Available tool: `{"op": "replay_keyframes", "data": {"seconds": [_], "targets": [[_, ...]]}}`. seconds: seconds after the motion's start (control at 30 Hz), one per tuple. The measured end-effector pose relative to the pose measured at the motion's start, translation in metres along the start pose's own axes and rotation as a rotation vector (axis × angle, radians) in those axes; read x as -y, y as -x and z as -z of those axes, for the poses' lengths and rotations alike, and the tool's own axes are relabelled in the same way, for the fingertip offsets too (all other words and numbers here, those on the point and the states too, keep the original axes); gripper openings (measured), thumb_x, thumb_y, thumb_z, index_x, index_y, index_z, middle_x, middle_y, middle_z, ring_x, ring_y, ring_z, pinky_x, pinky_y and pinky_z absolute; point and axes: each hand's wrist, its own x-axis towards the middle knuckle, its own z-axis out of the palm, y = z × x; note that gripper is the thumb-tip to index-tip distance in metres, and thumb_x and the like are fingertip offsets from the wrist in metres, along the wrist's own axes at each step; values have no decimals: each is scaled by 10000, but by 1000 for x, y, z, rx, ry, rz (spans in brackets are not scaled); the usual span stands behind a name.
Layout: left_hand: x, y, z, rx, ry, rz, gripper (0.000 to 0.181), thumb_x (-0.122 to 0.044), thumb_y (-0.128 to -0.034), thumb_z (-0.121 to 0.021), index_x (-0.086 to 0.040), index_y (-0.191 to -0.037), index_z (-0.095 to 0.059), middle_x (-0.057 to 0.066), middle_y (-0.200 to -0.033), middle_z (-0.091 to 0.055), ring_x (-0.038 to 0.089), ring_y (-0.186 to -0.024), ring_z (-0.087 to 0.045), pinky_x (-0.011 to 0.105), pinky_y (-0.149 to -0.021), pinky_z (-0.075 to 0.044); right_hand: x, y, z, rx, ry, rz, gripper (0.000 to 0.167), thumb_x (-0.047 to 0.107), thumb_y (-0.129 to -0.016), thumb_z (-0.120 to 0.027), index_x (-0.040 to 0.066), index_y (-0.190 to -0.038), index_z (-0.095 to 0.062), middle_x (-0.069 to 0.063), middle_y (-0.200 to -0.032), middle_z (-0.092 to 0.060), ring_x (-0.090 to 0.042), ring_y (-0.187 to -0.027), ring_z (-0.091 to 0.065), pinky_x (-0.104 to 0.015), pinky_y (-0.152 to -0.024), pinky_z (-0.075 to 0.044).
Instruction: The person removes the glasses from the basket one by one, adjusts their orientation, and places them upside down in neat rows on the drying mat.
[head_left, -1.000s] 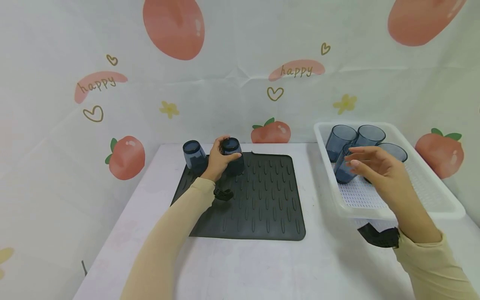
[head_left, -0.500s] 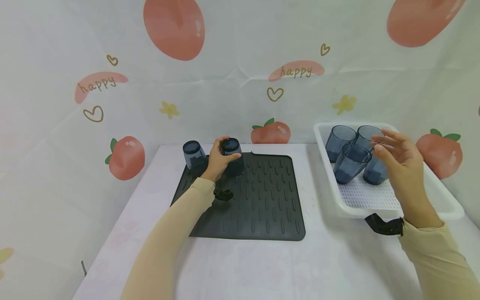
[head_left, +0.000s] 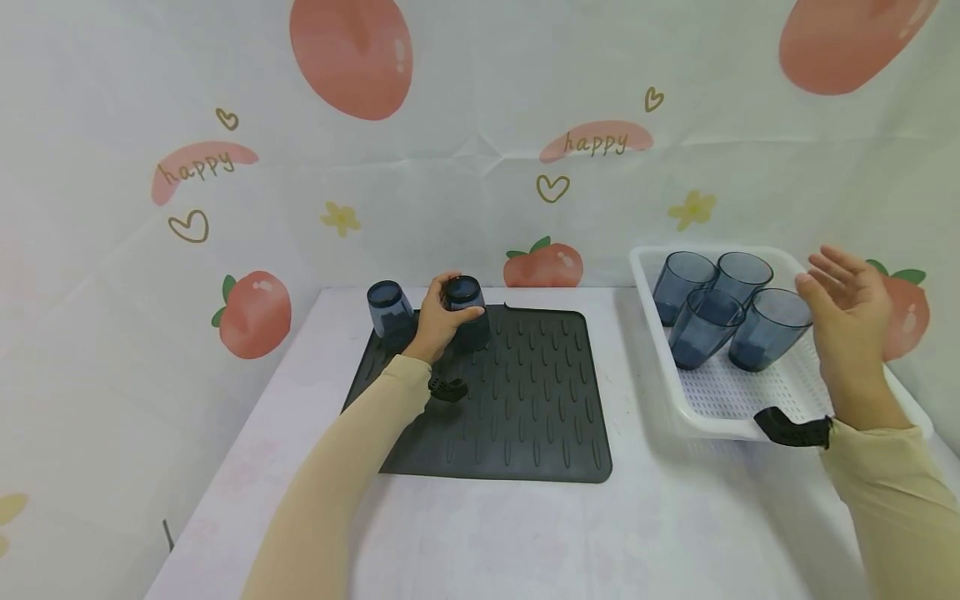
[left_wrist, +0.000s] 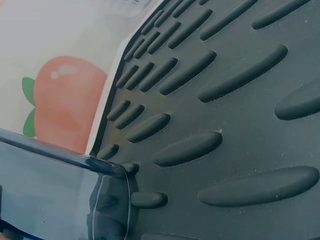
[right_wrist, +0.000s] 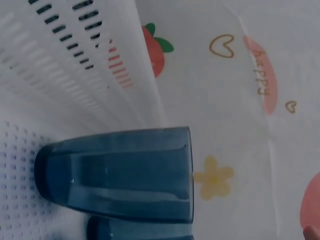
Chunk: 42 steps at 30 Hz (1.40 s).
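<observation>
The fingers of the left hand (head_left: pixel 437 323) curl around an upside-down clear blue tumbler (head_left: pixel 472 332), its wall between thumb and fingers, mouth down on the back-left part of a black ridged mat (head_left: pixel 521 408). Just beside that hand, at the mat's back-left corner, stands a matching inverted tumbler (head_left: pixel 390 310). Well right of the mat hangs the right hand (head_left: pixel 855 325), fingers loosely bent and apart, near four mouth-up blue tumblers (head_left: pixel 768 332) inside a white perforated plastic basket (head_left: pixel 697 427). Mat and basket rest on a whitish surface (head_left: pixel 510 533).
</observation>
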Motion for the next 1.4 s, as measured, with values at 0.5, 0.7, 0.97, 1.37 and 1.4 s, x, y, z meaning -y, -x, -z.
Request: {"op": "replay_keyframes", "data": {"seconds": [0.5,0.7,0.97,1.37,1.4], "targets": [[1,0,1,4,12,-2,707,-2,-831,-739,-144,-1425,-383,106,-1449,-428,237,-1323,-440,406,-1062,-440,-10,-25,17,63,340,-97,372,33,-903,-630,237,-1214,-626,204,-1020,-603,-3,-1042,-561,-32,-763,-415],[0,0,1,3,12,1,709,0,-830,-740,-144,-1425,-382,105,-1453,-425,236,-1323,-442,419,-1063,-440,-21,-38,25,137,583,-107,394,158,-929,-634,310,-1288,-575,292,-1030,-523,6,-1094,-520,-16,-746,-388],[0,0,0,4,10,-1,702,-8,-831,-742,-140,-1421,-386,107,-1447,-430,237,-1319,-442,409,-1058,-441,-34,-47,35,242,833,-175,481,368,-948,-579,358,-1413,-455,87,-1395,-472,-160,-1371,-378,-190,-1027,-389],[1,0,0,7,15,-3,707,-12,-834,-739,-126,-1430,-374,107,-1448,-428,238,-1318,-443,401,-1053,-445,-41,-57,43,361,884,-266,723,432,-954,-547,148,-1546,-243,-271,-1571,-170,-420,-1444,-193,-468,-1176,-270],[1,-1,0,7,11,-4,708,-12,-834,-739,-129,-1430,-374,106,-1448,-427,239,-1318,-443,401,-1051,-447,-42,-58,44,376,883,-273,741,434,-954,-548,133,-1549,-225,-283,-1570,-156,-429,-1442,-187,-489,-1175,-259]]}}
